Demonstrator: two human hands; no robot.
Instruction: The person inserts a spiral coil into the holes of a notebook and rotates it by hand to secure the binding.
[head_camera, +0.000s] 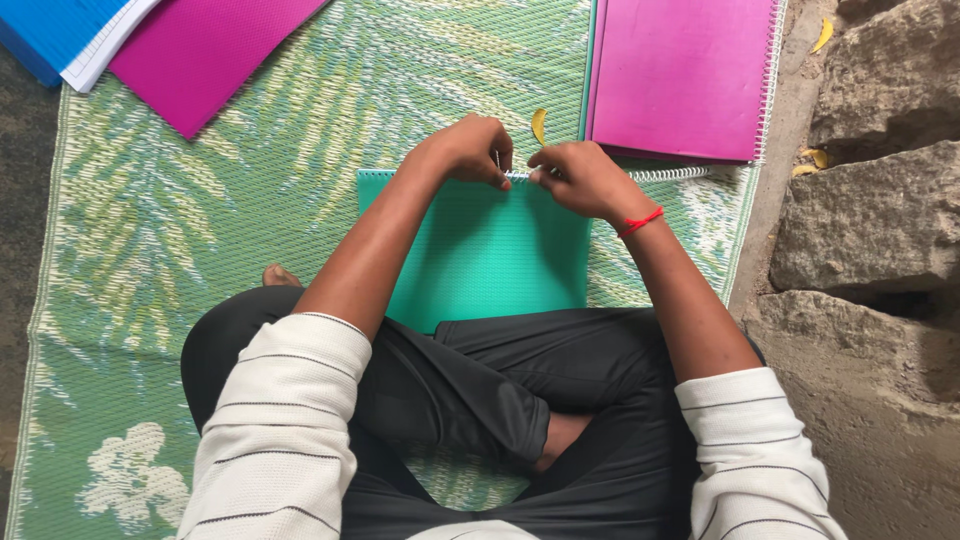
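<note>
You sit cross-legged on the green leaf-patterned woven mat (200, 200), with the teal plastic-covered notebook (480, 250) flat just in front of your knees, its top edge within easy reach. Both hands meet there: your left hand (470, 148) and right hand (580, 178) pinch narrowly on the white wire spiral (660, 174), which trails off the notebook's right corner. Beyond the notebook lies a magenta spiral-bound notebook (680, 75). No containers show.

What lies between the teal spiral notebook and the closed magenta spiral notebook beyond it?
In the head view, a small yellow leaf on the green woven mat, left of the magenta notebook, beyond the teal one.
</note>
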